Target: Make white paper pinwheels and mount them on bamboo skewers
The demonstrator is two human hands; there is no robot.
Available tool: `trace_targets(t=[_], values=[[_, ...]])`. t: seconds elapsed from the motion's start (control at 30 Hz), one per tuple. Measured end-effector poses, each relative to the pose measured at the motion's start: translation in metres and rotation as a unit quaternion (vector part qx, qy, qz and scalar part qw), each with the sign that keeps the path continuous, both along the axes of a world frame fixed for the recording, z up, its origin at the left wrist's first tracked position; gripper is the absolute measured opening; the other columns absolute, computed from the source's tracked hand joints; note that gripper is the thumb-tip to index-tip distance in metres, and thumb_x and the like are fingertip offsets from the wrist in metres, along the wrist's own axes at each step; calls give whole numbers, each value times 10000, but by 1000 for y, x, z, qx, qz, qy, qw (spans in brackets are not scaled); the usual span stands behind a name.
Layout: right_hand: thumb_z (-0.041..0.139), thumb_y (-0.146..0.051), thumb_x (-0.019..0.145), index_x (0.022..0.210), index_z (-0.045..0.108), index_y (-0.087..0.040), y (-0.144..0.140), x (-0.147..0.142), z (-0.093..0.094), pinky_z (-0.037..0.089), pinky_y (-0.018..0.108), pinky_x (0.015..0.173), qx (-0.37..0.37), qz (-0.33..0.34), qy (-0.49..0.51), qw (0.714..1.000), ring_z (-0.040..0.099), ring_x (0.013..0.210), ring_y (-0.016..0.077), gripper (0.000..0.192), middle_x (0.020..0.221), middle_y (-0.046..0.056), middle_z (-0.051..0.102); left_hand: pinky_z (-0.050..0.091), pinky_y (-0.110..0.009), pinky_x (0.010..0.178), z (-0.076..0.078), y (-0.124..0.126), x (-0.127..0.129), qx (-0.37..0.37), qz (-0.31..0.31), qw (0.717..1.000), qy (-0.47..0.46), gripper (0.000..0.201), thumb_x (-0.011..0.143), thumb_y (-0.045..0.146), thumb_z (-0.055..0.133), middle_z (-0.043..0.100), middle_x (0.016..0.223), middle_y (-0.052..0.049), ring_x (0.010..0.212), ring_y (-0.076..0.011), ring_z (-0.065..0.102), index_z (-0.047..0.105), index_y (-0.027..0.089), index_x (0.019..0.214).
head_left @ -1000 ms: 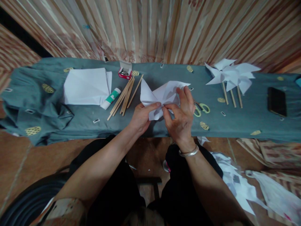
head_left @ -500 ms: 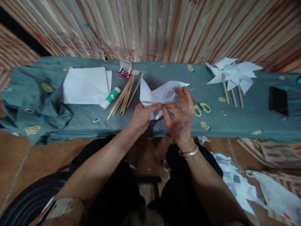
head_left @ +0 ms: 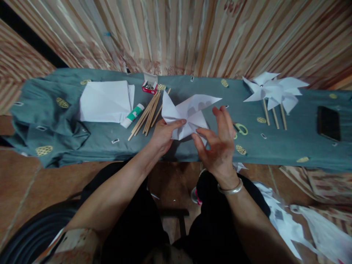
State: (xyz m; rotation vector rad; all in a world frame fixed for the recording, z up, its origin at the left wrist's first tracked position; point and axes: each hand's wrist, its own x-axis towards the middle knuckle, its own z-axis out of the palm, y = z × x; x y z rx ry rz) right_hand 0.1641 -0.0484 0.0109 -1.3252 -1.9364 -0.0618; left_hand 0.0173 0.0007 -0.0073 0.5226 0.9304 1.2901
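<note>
- Pinching a half-folded paper pinwheel [head_left: 189,112] at its centre, the left hand [head_left: 164,135] holds the folds in place above the grey-green cloth [head_left: 288,143].
- Right hand [head_left: 220,146] hovers open, fingers spread, just right of the pinwheel, gripping nothing.
- Wooden sticks [head_left: 147,113], a glue stick [head_left: 132,115] and paper sheets [head_left: 106,101] lie left of the pinwheel.
- Scissors [head_left: 240,129] and finished pinwheels [head_left: 275,91] lie to its right.

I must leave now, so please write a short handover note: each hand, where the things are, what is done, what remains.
Left hand: pinches the centre of the half-folded paper pinwheel.
Right hand: open, beside the paper, holds nothing.
Sticks, glue stick, pin box, paper sheets: to the left. Scissors: right.
Done: finished pinwheels on sticks, far right.
Left: this one has no stick yet.
</note>
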Motion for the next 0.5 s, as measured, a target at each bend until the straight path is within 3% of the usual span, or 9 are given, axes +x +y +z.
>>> trace_targets(t=[0.13, 0.23, 0.33, 0.4, 0.5], values=[[645, -367, 866, 864, 664, -242, 1, 14, 2, 440, 573, 1049, -23, -23, 92, 995, 521, 1302, 316, 126, 1392, 90, 555, 521, -315, 725, -2, -1, 0, -11, -8, 1000, 10, 337, 482, 201, 866, 723, 736, -44, 676, -171, 651, 697, 120, 761], [694, -438, 813, 908, 671, -220, 4, 21, -3, 527, 506, 953, -100, -36, 211, 972, 628, 1160, 283, 240, 1310, 104, 619, 518, -314, 714, -5, -4, 2, -10, -16, 1000, 22, 323, 480, 215, 871, 727, 736, -40, 665, -169, 648, 706, 124, 742], [742, -497, 744, 1009, 687, -217, 9, 23, -8, 574, 411, 846, -248, -5, 352, 903, 696, 994, 241, 390, 1112, 85, 723, 511, -299, 692, -7, -7, 4, -2, -31, 999, 37, 318, 475, 214, 874, 730, 733, -35, 651, -160, 642, 719, 127, 738], [758, -516, 717, 960, 717, -220, 11, 21, -10, 580, 363, 776, -336, 29, 412, 846, 711, 860, 211, 385, 951, 52, 761, 511, -294, 690, -7, -9, 6, 0, -41, 998, 45, 322, 468, 208, 876, 733, 734, -33, 649, -158, 642, 727, 128, 742], [809, -502, 646, 813, 739, -216, 13, 16, -12, 552, 311, 631, -388, 39, 460, 797, 669, 673, 171, 338, 784, 19, 757, 510, -284, 673, -6, -13, 9, 1, -50, 997, 56, 300, 469, 209, 873, 731, 719, -26, 635, -151, 635, 731, 133, 722]])
